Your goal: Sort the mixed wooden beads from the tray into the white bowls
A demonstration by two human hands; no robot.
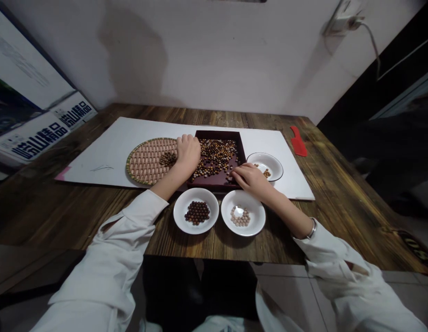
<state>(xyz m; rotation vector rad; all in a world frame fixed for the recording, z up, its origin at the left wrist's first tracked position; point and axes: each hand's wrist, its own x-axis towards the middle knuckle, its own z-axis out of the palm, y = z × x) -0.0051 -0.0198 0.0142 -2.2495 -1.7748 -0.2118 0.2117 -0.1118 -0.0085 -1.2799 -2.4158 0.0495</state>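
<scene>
Beads (219, 152): mixed dark, tan and pale, loose in the tray (219, 179), thickest from its centre up to twelve o'clock. Handling, by appearance: light, hard, smooth, likely to roll and slip, hardly fragile. Best hold: one at a time, thumb and fingertip on opposite sides.

Clock positions from tray centre.

Left hand (188, 151): nine o'clock, over the tray wall beside the mat. Back upward, fingers bent and hidden; contents cannot be told.

Right hand (251, 177): four o'clock, fingertips at the tray's near corner. Fingers curled, narrow; whether a bead is held cannot be told.

Mat (143, 161): woven, nine o'clock; brown beads (168, 159) on it.

Dark-bead bowl (179, 210): white, seven o'clock.

Pale-bead bowl (259, 214): white, five o'clock.

Tan-bead bowl (275, 166): white, three o'clock, partly behind the right hand.
</scene>
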